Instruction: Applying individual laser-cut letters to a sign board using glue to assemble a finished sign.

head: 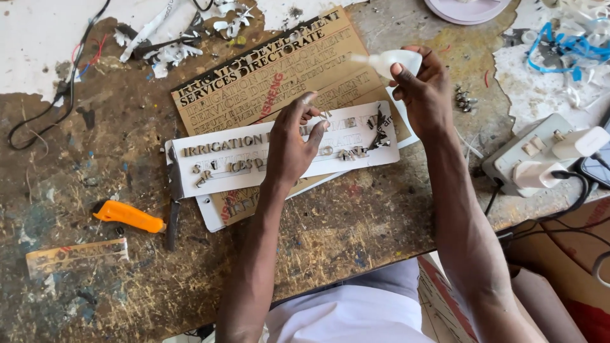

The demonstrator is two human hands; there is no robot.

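My left hand (293, 141) hovers over a white sign board (229, 162) with cut-out letters on it, pinching a small cut letter piece (309, 98) between thumb and fingertips. My right hand (424, 89) is raised above the board's right end and grips a small white squeeze bottle (394, 61), nozzle pointing left. Under the white board lies a tan engraved sign sheet (279, 70) with dark lettering. Loose cut letters (378, 130) lie on the right part of the white board.
An orange utility knife (127, 216) and a thin strip (76, 255) lie at the left of the worn wooden table (127, 146). A power strip with white plugs (540, 159) sits at the right edge. Wires and white scraps (171, 38) litter the back.
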